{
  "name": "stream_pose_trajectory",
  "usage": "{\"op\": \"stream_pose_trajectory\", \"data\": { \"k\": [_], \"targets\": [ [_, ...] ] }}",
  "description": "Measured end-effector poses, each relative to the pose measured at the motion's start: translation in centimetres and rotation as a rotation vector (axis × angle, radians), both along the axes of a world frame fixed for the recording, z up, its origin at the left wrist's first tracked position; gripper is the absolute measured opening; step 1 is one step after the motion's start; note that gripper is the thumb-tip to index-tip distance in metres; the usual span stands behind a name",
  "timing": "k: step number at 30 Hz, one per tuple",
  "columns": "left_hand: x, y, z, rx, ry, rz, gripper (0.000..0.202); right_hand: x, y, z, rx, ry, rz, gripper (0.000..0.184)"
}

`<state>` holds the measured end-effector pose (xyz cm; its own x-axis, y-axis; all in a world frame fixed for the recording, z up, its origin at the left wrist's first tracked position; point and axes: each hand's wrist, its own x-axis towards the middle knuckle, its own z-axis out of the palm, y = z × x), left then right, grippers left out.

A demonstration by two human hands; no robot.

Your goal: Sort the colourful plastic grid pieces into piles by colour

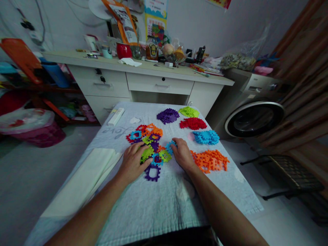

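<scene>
A mixed heap of coloured interlocking plastic tiles (150,141) lies in the middle of a towel-covered table (164,201). My left hand (133,162) rests on the heap's near left side, fingers bent over a lime green tile (146,152). My right hand (182,153) lies at the heap's right edge, its fingertips curled onto a light blue tile (169,147). A purple tile (152,173) lies just in front of my left hand. Sorted piles sit to the right: purple (168,115), lime (189,111), red (193,123), blue (206,137), orange (210,160).
A folded white cloth (84,181) lies on the table's left side, with a white tube (115,116) at the far left. Behind stand a cluttered desk (143,73), a washing machine (253,116) to the right, a chair (289,174), and a red bin (33,130) on the left.
</scene>
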<state>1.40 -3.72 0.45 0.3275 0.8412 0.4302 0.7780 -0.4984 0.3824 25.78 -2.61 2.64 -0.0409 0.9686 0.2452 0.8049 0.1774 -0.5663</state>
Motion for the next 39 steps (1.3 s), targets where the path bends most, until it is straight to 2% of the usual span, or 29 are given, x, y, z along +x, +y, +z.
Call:
{"op": "stream_pose_trajectory", "data": {
  "k": [5,10,14,17,20,25,29,33,39],
  "targets": [
    [0.0,0.0,0.0,0.007,-0.012,-0.002,0.041,0.1,-0.3,-0.1,-0.026,-0.224,0.006,0.050],
    [0.0,0.0,0.0,0.010,-0.002,0.001,0.040,0.1,-0.5,0.0,-0.040,-0.252,0.017,0.050],
    [-0.1,0.1,0.0,0.008,-0.002,-0.013,0.041,0.8,-0.1,0.4,0.049,-0.225,-0.016,0.047],
    [-0.1,0.1,0.1,0.002,-0.007,-0.014,0.041,2.9,0.7,1.1,0.152,-0.221,-0.107,0.044],
    [0.0,0.0,0.1,-0.005,-0.016,-0.017,0.041,6.2,1.5,2.3,0.201,-0.246,-0.255,0.041],
    [-0.1,0.1,-0.1,-0.001,-0.002,-0.015,0.041,11.0,2.0,3.9,0.171,-0.342,-0.510,0.036],
    [-0.1,0.1,-0.2,0.011,0.012,-0.014,0.041,12.4,1.7,4.2,0.106,-0.375,-0.587,0.038],
    [-0.1,0.1,-0.1,0.010,0.006,-0.019,0.042,11.8,1.7,4.1,0.077,-0.401,-0.567,0.038],
    [0.0,0.0,0.0,-0.001,-0.002,-0.014,0.040,9.0,2.2,3.2,0.061,-0.450,-0.366,0.036]
  ]
}}
